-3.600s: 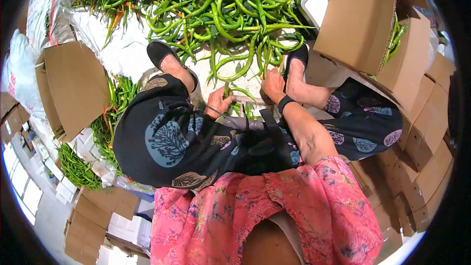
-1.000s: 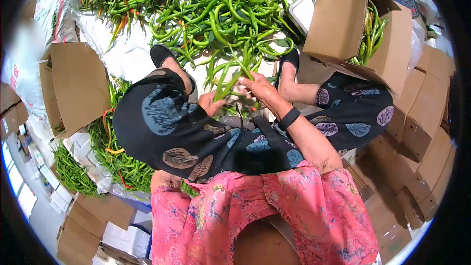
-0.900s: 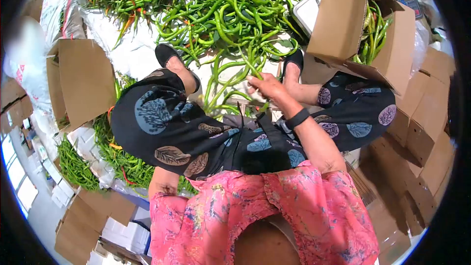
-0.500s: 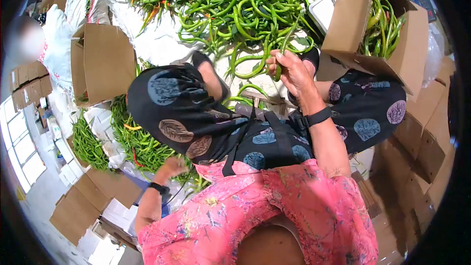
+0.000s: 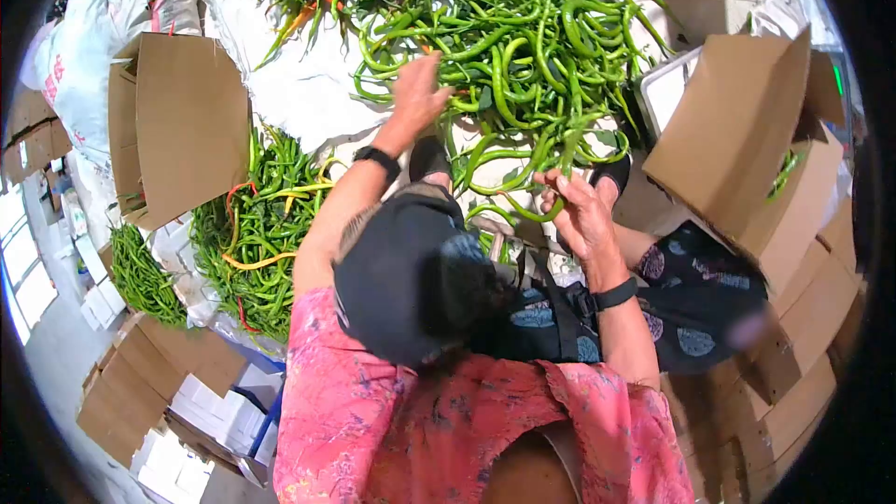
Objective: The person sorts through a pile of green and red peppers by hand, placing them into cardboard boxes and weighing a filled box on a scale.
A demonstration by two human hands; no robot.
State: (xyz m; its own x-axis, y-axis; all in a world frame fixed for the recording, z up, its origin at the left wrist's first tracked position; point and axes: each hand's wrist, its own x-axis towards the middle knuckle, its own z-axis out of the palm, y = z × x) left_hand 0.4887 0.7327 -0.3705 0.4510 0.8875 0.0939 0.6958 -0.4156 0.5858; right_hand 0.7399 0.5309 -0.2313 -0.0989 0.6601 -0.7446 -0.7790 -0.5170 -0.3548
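My left hand (image 5: 417, 93) reaches to the near left edge of a big pile of long green chili peppers (image 5: 523, 47). Its thumb and fingers are apart, and nothing shows in them. Closer to my lap, my right hand (image 5: 583, 215) is closed on a green chili pepper (image 5: 570, 145), which points up and is blurred. Curved peppers lie just beyond and beside that hand on the pale sheet. Orange and red peppers show among the green at the pile's left.
A cardboard box (image 5: 191, 126) stands at the left, above a second heap of peppers (image 5: 271, 224) with some red and yellow ones. At the right, an open cardboard box (image 5: 728, 140) holds some peppers. White sacks (image 5: 84, 75) stand at the far left.
My left hand has moved from the heap beside my left knee up to the large pile. My right hand stays closed in front of my lap. The view has shifted slightly.
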